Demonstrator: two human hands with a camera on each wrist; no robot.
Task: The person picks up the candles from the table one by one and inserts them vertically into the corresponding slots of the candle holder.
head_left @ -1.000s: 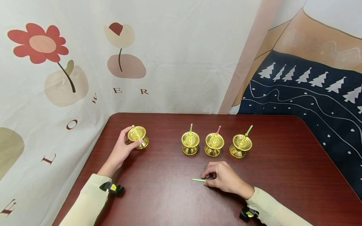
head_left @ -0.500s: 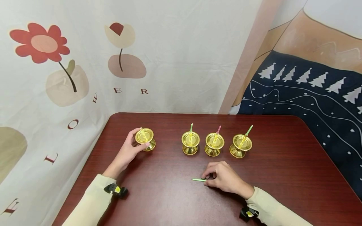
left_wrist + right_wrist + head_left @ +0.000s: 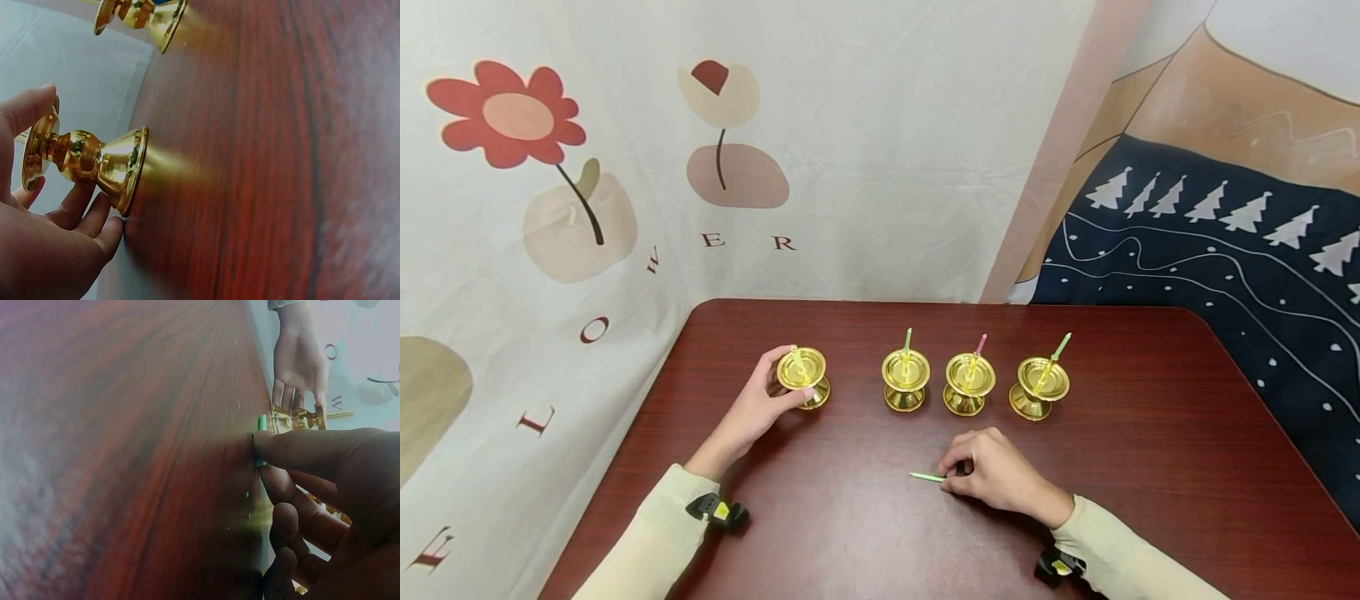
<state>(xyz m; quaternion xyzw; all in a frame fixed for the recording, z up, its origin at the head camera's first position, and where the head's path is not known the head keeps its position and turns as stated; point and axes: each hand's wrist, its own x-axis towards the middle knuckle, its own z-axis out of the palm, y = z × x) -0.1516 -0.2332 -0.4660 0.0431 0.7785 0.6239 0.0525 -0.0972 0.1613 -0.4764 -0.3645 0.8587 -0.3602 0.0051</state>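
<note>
My left hand (image 3: 760,408) grips a shiny gold candle holder (image 3: 805,364), thumb and fingers on either side of it. From its round dish rises a yellow stick. The left wrist view shows this candle holder (image 3: 115,165) with its flared base right at the tabletop. My right hand (image 3: 992,471) pinches a thin green candle (image 3: 925,477) between thumb and forefinger, low over the table in front of the row. In the right wrist view the thumb covers the middle of the green candle (image 3: 262,422), and the other fingers are bent.
Three more gold holders stand in a row: one with a green candle (image 3: 907,340), one with a pink candle (image 3: 981,343), and one with a tilted green candle (image 3: 1061,346). The red-brown table (image 3: 1150,467) ends at printed cloth backdrops (image 3: 887,167).
My left hand has brought its candle holder rightward and slightly nearer, towards the row. My right hand has stayed almost still with the green candle.
</note>
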